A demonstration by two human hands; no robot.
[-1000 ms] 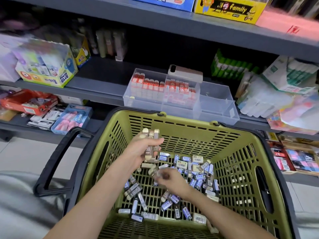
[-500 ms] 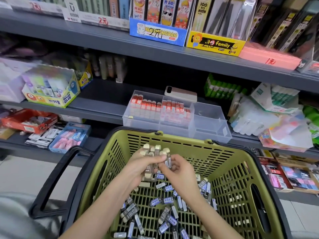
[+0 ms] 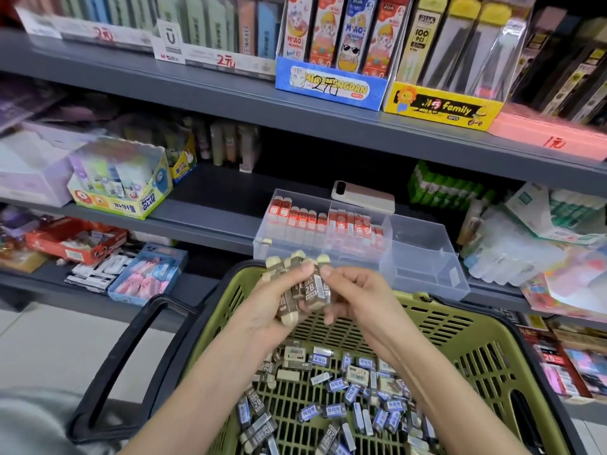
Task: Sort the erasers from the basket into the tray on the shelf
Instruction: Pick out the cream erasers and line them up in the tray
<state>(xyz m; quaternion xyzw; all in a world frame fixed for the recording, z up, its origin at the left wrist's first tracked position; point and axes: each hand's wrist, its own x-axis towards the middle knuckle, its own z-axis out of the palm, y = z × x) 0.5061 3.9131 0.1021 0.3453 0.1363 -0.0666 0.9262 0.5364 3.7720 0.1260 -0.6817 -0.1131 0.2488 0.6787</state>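
Observation:
A green plastic basket [image 3: 476, 353] fills the lower middle, and several brown and blue-sleeved erasers [image 3: 331, 399] lie loose on its floor. My left hand [image 3: 272, 310] grips a bundle of brown 2B erasers [image 3: 303, 284] upright above the basket's far rim. My right hand [image 3: 358, 300] pinches the rightmost eraser of that bundle with thumb and fingertips. Just behind the hands, a clear compartmented tray [image 3: 423, 254] sits on the middle shelf. Its left and middle sections hold rows of red-sleeved erasers [image 3: 323, 221]. The right section looks bare.
A pink phone [image 3: 363, 197] lies on the tray's back edge. A glue box [image 3: 121, 185] stands on the shelf to the left, green glue sticks [image 3: 446, 188] to the right. The basket's black handle [image 3: 121, 362] hangs at the left. Stationery boxes line the upper shelf.
Both hands rose from the basket floor to its far rim, near the tray. My right hand left the loose erasers and joined the bundle in my left hand.

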